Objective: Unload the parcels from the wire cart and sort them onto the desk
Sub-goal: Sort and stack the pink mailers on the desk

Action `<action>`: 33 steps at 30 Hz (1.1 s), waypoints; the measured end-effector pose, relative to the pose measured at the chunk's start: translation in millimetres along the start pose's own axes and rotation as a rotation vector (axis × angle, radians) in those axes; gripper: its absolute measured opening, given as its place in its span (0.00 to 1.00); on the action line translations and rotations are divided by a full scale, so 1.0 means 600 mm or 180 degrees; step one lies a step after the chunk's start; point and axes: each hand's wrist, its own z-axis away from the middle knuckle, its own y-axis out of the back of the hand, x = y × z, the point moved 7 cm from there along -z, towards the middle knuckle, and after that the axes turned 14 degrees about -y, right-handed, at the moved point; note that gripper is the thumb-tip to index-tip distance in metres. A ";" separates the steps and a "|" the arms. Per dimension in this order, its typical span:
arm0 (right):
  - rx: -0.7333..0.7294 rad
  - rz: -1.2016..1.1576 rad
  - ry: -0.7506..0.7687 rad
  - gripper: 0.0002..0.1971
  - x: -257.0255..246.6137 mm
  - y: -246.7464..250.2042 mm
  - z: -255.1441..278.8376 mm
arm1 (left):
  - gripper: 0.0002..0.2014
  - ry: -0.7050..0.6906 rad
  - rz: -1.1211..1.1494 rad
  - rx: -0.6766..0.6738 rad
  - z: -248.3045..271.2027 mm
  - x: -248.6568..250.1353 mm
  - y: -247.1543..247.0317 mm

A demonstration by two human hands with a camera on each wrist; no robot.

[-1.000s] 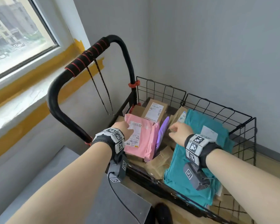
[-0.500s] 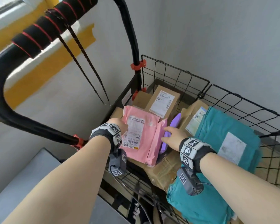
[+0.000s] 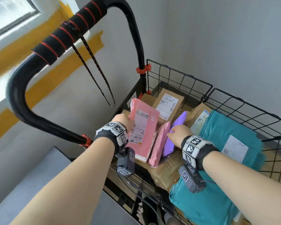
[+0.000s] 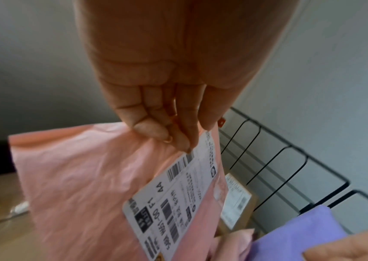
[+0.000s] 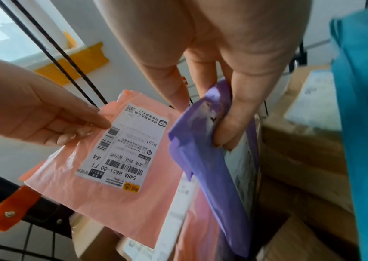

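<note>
Black wire cart [image 3: 177, 75] looks full: left hand [image 3: 122, 120] pinches a pink plastic mailer [image 3: 143, 130], right hand [image 3: 178, 134] grips a purple plastic mailer [image 3: 173, 137]; unloading barely begun

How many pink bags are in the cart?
2. One pink bag is held up by the left hand; a second pink bag stands on edge beside it, against the purple bag. More may be hidden underneath.

both hands [image 3: 122, 121] [image 3: 179, 134] curled, pinching
</note>
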 end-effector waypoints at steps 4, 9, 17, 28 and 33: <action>0.0203 -0.0086 0.0065 0.21 -0.009 0.040 0.052 | 0.17 -0.0288 0.0125 0.0153 0.051 0.019 0.044; 0.0723 -0.0375 0.0356 0.22 -0.008 0.078 0.138 | 0.13 -0.0418 0.0262 0.0377 0.135 0.020 0.092; 0.1320 -0.0267 0.1349 0.18 -0.033 0.108 0.298 | 0.14 -0.0533 0.0455 0.0947 0.293 0.010 0.156; 0.1932 0.0479 0.2954 0.11 0.028 0.032 0.536 | 0.14 -0.0174 0.1831 0.1902 0.555 -0.039 0.117; 0.1866 0.0749 0.3699 0.17 0.053 -0.056 0.629 | 0.21 0.0149 0.2774 0.2378 0.682 -0.111 0.069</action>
